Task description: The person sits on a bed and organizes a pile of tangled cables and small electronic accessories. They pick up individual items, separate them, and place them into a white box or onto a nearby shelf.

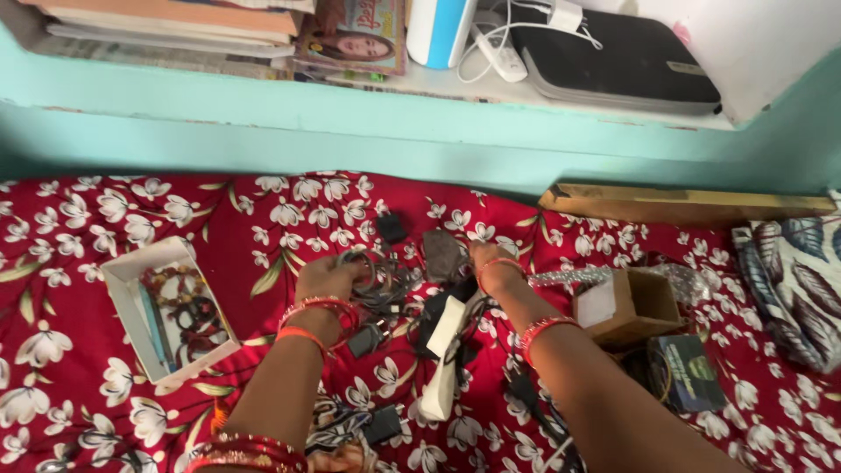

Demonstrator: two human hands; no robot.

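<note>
My left hand has its grip closed on a tangle of dark cables on the red floral bed — my right hand rests just beside it, grip state unclear — white box lies to the left.

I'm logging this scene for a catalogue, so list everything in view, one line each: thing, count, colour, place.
bedsheet: one, red with white flowers, under everything
white box: one, open, holds bangles, left
tangle of cables: one pile, dark, centre
small black adapter: one, above the pile
white power strip: one, centre, lying lengthwise
cardboard box: one, brown, open, right
dark packet: one, below the cardboard box
wooden plank: one, brown, upper right
patterned cloth: one, blue and white, far right
shelf: one, turquoise, top, with stacked books and a black flat device
left hand: closed on cables, red bangles at wrist
right hand: on the pile, grip unclear
</note>
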